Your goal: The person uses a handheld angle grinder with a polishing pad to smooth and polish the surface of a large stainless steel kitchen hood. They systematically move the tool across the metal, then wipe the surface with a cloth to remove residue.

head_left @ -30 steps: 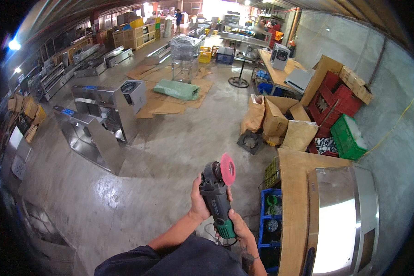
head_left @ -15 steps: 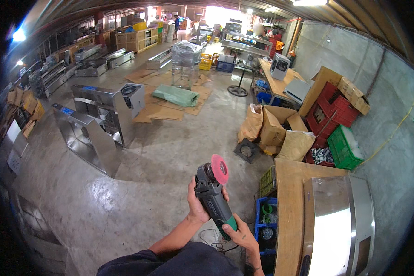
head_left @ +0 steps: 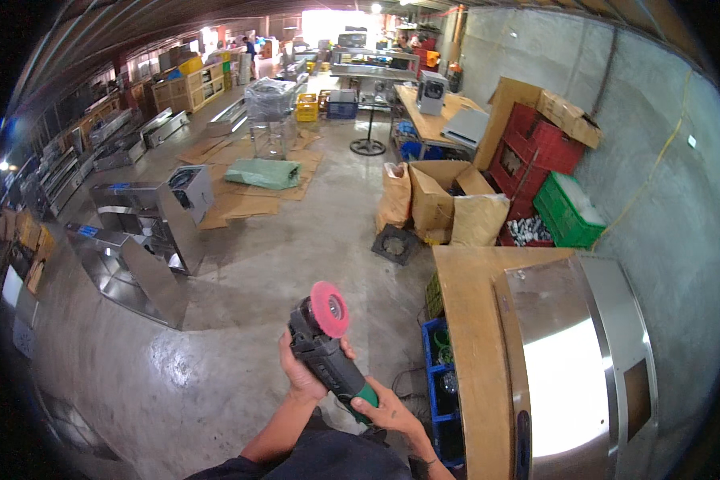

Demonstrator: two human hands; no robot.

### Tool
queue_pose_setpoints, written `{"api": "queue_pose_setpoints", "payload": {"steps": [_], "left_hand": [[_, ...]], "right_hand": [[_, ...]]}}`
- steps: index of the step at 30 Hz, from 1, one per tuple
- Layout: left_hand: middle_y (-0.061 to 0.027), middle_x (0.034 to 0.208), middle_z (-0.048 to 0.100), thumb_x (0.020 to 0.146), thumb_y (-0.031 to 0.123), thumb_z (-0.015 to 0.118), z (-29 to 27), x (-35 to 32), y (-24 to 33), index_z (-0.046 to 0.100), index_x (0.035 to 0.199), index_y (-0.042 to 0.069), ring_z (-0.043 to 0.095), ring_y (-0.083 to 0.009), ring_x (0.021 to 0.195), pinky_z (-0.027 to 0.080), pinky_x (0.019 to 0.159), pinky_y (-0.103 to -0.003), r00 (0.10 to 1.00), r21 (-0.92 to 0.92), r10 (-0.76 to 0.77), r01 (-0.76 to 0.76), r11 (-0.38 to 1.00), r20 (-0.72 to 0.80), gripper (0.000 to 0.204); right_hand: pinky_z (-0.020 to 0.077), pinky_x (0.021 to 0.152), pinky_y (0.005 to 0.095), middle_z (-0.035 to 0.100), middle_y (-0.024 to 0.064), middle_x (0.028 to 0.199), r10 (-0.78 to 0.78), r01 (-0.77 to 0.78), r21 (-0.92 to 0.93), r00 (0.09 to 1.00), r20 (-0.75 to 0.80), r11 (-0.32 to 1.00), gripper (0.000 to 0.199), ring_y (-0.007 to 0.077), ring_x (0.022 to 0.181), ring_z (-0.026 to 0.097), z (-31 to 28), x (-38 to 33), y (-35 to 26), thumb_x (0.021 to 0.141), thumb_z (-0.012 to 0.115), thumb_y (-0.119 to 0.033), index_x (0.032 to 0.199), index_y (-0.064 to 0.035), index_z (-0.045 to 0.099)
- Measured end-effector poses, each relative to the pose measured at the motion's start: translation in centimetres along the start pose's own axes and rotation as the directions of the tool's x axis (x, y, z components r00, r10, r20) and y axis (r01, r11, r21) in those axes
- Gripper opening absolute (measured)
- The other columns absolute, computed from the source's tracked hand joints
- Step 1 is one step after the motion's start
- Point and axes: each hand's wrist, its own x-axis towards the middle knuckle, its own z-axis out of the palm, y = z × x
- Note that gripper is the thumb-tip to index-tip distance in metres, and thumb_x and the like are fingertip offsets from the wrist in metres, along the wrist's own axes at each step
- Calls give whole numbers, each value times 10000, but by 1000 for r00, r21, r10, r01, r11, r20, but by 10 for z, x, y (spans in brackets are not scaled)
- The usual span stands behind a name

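Note:
An angle grinder [head_left: 333, 371] with a black body, a green rear end and a pink disc [head_left: 330, 309] is held up in front of me, disc end upward and away. Near its head, my left hand [head_left: 302, 371] is wrapped round the body from the left, fingertips showing on the far side. Lower down, my right hand [head_left: 388, 406] grips the green rear part, its thumb lying across it. The disc touches nothing.
To my right is a wooden table [head_left: 472, 336] bearing a shiny metal panel [head_left: 556, 360], with blue crates [head_left: 432, 370] below. Metal cabinets [head_left: 132, 272] stand at left. Sacks, a cardboard box [head_left: 434, 200] and a green crate [head_left: 570, 210] line the right wall.
My view has turned to the right, so the surroundings have slid left in the picture. Both hands still hold the grinder, now lower and further left in view, its disc facing me more.

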Motion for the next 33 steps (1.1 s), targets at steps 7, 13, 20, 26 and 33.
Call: {"api": "queue_pose_setpoints", "payload": {"steps": [7, 13, 20, 26, 33], "left_hand": [[-191, 887, 666, 918, 899, 429, 2, -43, -23, 586, 1331, 55, 653, -333, 771, 554, 790, -485, 993, 67, -71, 78, 995, -92, 953], [-148, 825, 609, 898, 938, 443, 22, -59, -29, 605, 1219, 35, 624, -301, 739, 537, 773, -449, 968, -1, -240, 241, 971, 77, 973], [-149, 898, 600, 946, 877, 485, -24, -87, -19, 569, 1269, -29, 635, -278, 798, 533, 812, -435, 835, -63, -388, 444, 894, 391, 966], [-191, 923, 649, 1030, 777, 421, -62, -99, 9, 516, 1452, -45, 680, -322, 834, 576, 826, -485, 793, 49, -474, 495, 868, 383, 929], [-255, 1196, 760, 1077, 793, 287, -111, -92, -6, 566, 1459, -1, 753, -351, 1024, 589, 994, -461, 828, 651, -554, 470, 596, -91, 924]], "right_hand": [[518, 1002, 422, 700, 165, 1199, 10, -28, 101, 985, 173, 994, 828, 243, 1146, 653, 3, -33, 22, 1010, 746, -596, 1520, 15, 521], [504, 1073, 369, 616, 141, 1374, -126, 80, 291, 982, 141, 953, 905, 208, 1255, 609, 7, -84, 21, 975, 834, -472, 1616, 7, 411], [587, 752, 326, 714, 82, 1030, 5, -24, 416, 999, 45, 909, 735, 160, 870, 720, 72, -125, -12, 925, 893, -267, 1487, -5, 499], [564, 645, 331, 698, 77, 981, -87, 158, 461, 981, -171, 873, 652, 141, 777, 703, 158, -122, 4, 926, 890, -325, 1364, 6, 538], [609, 624, 329, 712, 89, 898, 209, 119, 910, 954, -216, 398, 491, 154, 732, 719, 199, -120, 1, 972, 841, -377, 1204, -17, 600]]}}
